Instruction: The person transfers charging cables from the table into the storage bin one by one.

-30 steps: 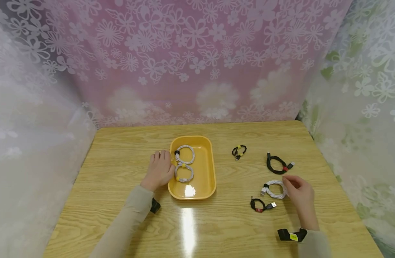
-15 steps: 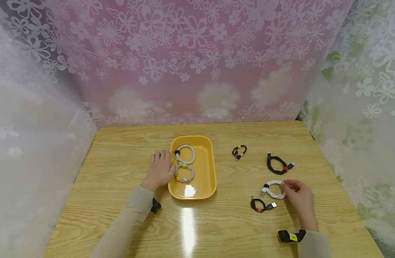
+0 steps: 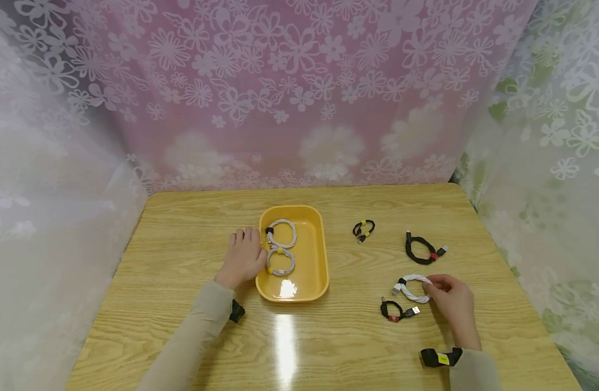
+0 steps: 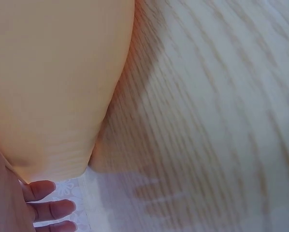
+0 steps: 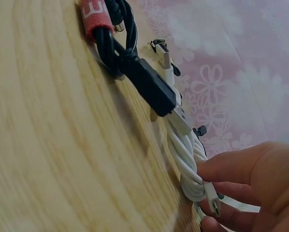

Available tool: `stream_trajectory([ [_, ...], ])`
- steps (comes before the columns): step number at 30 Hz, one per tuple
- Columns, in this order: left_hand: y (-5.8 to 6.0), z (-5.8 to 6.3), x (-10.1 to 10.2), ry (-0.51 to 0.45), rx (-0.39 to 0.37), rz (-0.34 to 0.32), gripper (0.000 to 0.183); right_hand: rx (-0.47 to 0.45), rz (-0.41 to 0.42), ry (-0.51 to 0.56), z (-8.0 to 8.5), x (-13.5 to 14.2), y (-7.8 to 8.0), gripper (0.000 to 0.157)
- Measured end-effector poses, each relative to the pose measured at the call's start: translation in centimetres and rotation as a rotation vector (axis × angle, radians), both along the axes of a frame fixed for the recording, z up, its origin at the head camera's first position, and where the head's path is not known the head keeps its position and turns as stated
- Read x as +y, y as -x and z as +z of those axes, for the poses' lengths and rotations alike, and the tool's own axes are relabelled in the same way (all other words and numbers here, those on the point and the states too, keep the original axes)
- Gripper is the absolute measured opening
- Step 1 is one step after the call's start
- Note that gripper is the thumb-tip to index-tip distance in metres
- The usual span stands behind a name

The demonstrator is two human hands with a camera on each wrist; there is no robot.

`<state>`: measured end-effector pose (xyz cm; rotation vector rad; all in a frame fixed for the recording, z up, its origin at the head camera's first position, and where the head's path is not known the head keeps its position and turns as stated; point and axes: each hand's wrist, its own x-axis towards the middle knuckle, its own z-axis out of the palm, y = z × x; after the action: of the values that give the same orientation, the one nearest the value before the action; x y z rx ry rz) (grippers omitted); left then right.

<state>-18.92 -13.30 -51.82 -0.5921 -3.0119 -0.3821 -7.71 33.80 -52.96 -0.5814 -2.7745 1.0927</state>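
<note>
My right hand [image 3: 455, 304] pinches the right side of a coiled white USB cable [image 3: 414, 298] between thumb and fingers. A black tie binds this coil; in the right wrist view its small plug [image 5: 213, 199] pokes out beside my fingertips. At the left side of a yellow tray [image 3: 325, 255], my left hand [image 3: 243, 255] holds the rim, thumb over the edge and fingers outside. The left wrist view shows the tray's outer wall [image 4: 57, 87] and several fingertips. Two coiled pale cables lie inside, one with a black tie [image 3: 283, 220] and one with yellow ties [image 3: 291, 263].
On the wooden table [image 3: 182, 228] lie a small black cable with yellow ties [image 3: 370, 228], a larger black cable with a red tie [image 3: 420, 260], and a short black USB cable [image 3: 402, 313] nearest the front. Floral curtains [image 3: 304, 136] stand around the back and sides.
My right fingers have closed farther around the white cable's right side, and the coil has shifted slightly left and tilted. My left hand and the tray have stayed in place.
</note>
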Motion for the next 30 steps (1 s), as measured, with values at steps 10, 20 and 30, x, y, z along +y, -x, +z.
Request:
stream_trajectory([
  [10,0.0,-0.1,0.0,-0.013,0.036,-0.007,0.013,0.003,-0.049,0.060,0.1,0.1,0.1,0.026],
  [20,0.1,-0.1,0.1,-0.013,0.036,-0.004,0.013,0.007,-0.052,0.076,0.7,-0.1,0.4,0.029],
  [30,-0.1,0.0,0.1,-0.012,0.017,0.000,0.013,0.029,-0.036,0.089,1.1,-0.2,0.7,0.028],
])
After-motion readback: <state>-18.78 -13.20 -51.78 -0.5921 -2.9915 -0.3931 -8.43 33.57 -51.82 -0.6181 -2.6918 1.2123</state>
